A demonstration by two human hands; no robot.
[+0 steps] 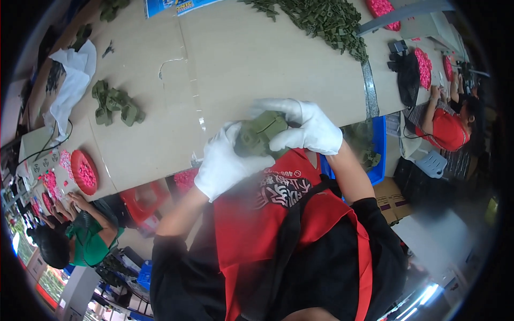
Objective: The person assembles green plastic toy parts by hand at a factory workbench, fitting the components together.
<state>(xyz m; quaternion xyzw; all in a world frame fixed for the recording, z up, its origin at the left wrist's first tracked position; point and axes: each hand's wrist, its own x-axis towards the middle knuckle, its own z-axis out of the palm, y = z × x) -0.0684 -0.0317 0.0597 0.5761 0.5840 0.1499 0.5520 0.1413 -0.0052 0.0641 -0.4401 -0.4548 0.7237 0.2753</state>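
Observation:
Both my hands wear white gloves and meet at the table's near edge. Between them is a blocky olive-green plastic part, with a seam across its top. My left hand wraps its left side, fingers closed around it. From the right, my right hand grips the same part, thumb at the front and fingers over the far side. The gloves cover much of the part, so its full shape is hidden. Similar olive-green parts lie in a small group on the table to the left.
A heap of small green pieces covers the far right of the table. White cloth lies far left. A blue crate with green parts stands right of me. Red bowls and co-workers are at both sides.

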